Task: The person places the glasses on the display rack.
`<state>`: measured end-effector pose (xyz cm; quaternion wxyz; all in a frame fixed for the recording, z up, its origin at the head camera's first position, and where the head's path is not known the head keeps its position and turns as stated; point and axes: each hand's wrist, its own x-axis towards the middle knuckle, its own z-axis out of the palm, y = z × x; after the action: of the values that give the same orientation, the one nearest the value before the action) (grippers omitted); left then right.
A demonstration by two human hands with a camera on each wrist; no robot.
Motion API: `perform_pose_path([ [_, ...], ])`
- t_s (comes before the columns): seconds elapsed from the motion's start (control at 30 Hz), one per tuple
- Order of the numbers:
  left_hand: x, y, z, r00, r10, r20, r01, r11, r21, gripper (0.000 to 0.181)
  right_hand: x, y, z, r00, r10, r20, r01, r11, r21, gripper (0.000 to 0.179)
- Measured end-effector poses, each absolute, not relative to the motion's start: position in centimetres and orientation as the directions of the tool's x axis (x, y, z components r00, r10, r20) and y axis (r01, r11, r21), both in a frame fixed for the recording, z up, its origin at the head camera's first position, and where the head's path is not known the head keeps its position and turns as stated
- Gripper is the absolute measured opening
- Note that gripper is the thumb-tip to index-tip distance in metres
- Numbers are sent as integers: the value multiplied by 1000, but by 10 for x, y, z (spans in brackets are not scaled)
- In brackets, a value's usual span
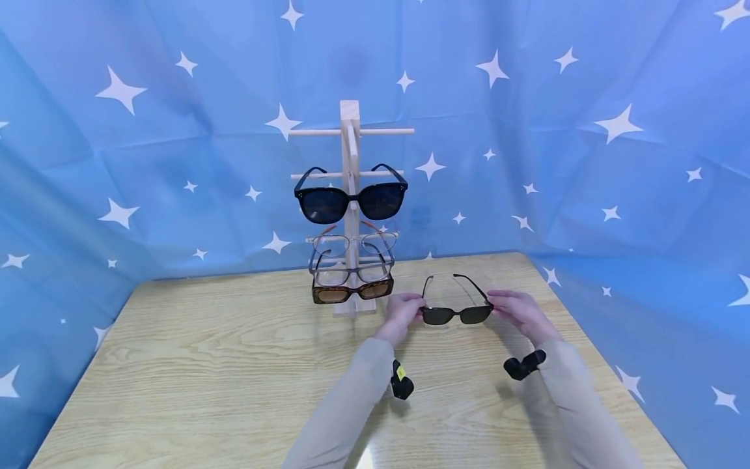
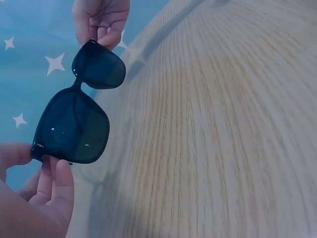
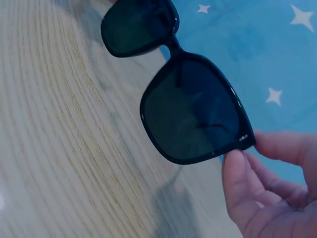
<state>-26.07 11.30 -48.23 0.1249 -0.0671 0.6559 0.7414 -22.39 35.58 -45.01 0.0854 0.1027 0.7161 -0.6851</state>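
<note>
A pair of black sunglasses (image 1: 438, 316) with dark lenses is held between both hands over the right part of the table, its temples spread open and pointing away. My left hand (image 1: 404, 310) pinches the left hinge corner between thumb and fingers, seen close up in the left wrist view, where the near lens (image 2: 74, 126) shows. At the opposite corner, my right hand (image 1: 523, 314) pinches the frame the same way; in the right wrist view its thumb and fingers (image 3: 235, 173) grip the hinge end. A shadow of the sunglasses falls on the wood, so they look raised.
Left of the hands stands a wooden eyewear rack (image 1: 349, 111) with crossbars. On it hang large black sunglasses (image 1: 324, 205), two clear-lens glasses (image 1: 331, 245) and brown tortoiseshell sunglasses (image 1: 333, 296). A blue star-patterned cloth (image 1: 234, 85) hangs behind the wooden table (image 1: 205, 371).
</note>
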Motion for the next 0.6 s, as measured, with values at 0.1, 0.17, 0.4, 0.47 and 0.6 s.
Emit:
perform_pose_path([
  [0.1, -259, 112, -482, -955, 120, -271, -285, -119, 951, 24, -215, 360, -449, -969, -18, -247, 246, 47, -968, 54],
  [0.17, -257, 111, -480, -955, 142, -260, -278, -125, 952, 23, -211, 363, -447, -971, -38, -237, 235, 48, -971, 56],
  [0.4, -248, 102, -466, -936, 242, -256, -290, -119, 949, 27, -195, 367, -439, -973, -79, -218, 218, 14, -976, 38],
  [0.47, -245, 101, -462, -931, 258, -258, -295, -115, 949, 25, -191, 367, -437, -972, -91, -219, 220, 0, -976, 33],
  [0.6, -240, 99, -455, -924, 289, -252, -297, -124, 947, 22, -180, 366, -432, -974, -128, -187, 190, -5, -982, 25],
])
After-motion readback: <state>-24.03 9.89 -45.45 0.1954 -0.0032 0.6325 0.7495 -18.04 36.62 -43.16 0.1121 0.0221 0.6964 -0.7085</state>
